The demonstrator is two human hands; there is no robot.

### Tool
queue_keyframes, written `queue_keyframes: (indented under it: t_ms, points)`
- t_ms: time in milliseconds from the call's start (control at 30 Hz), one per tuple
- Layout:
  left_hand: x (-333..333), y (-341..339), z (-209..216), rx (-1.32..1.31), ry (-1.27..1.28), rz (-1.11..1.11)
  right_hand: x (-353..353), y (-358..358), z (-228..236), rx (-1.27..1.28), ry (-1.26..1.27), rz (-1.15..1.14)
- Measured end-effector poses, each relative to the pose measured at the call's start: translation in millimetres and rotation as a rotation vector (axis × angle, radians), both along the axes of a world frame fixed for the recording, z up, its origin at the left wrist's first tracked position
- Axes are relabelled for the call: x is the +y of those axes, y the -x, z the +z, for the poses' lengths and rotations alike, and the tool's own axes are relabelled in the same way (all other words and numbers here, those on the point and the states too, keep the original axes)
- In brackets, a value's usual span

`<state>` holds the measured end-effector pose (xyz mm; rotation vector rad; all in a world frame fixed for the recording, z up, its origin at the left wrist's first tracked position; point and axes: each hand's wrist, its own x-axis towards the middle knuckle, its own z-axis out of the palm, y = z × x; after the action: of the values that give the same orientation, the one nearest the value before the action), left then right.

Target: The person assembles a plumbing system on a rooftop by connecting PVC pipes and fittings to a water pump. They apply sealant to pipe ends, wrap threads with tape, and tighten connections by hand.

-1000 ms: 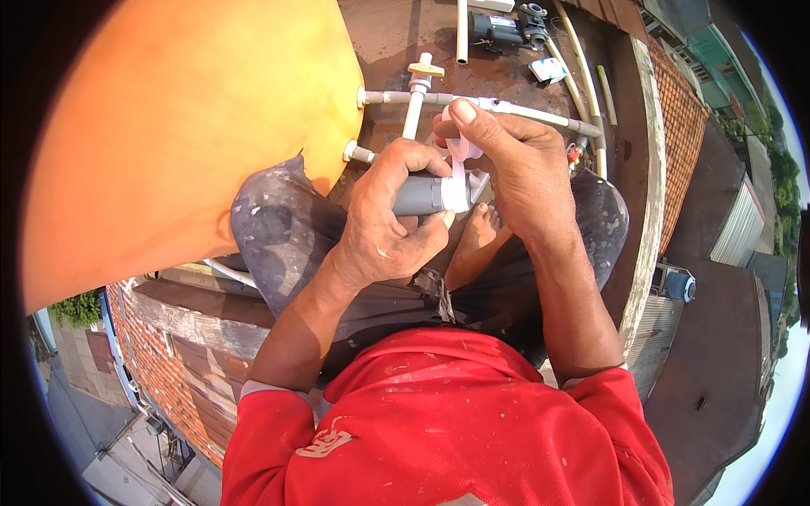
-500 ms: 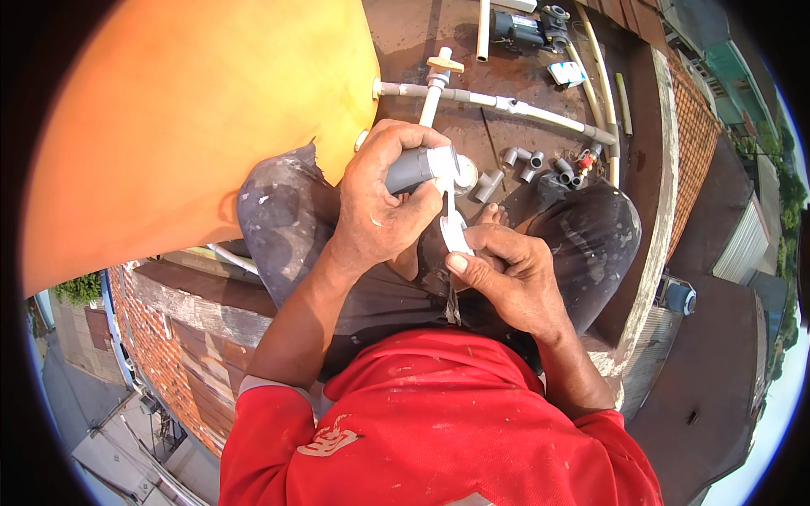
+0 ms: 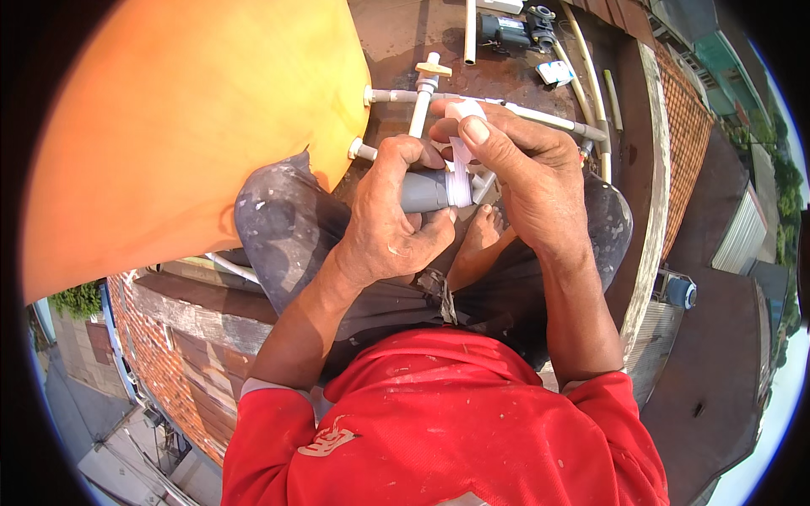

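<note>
My left hand [image 3: 380, 223] is closed round a grey plastic pipe fitting [image 3: 424, 192], thumb below and fingers above. White thread seal tape [image 3: 458, 179] is wound on the fitting's right end, and a strip of it runs up to my right hand [image 3: 540, 181]. That hand pinches the white tape roll [image 3: 466, 110] between thumb and fingers, above and right of the fitting. Behind the wrapped end, part of a grey tee fitting [image 3: 483, 186] shows. My right hand hides the other loose fittings on the floor.
A big orange tank [image 3: 211, 126] fills the left side. From it runs white pipe [image 3: 548, 118] with a yellow-handled valve [image 3: 433, 69]. Farther back lie a pump [image 3: 510, 32] and a blue-and-white packet [image 3: 554, 73]. A low wall [image 3: 648, 185] edges the roof at right.
My right hand has moved up and away with the tape roll, from below the fitting to above it. The tape strip now leads upward. The left hand still grips the fitting, its wrapped end more visible.
</note>
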<state>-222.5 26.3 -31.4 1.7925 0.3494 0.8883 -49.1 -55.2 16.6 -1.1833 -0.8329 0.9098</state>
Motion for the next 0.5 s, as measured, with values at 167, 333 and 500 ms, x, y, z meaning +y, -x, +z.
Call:
queue_keyframes:
  t_ms: [167, 333, 500]
  points:
    - [6, 0, -3, -0.056, -0.096, -0.017, 4, 1, -17, 0.022, 0.243, -0.039]
    - [10, 1, -4, -0.039, -0.189, 0.031, -19, 2, -45, 0.151, 0.442, -0.013]
    - [22, 4, -3, 0.005, -0.108, 0.118, -67, 30, -42, 0.032, 0.439, 0.098]
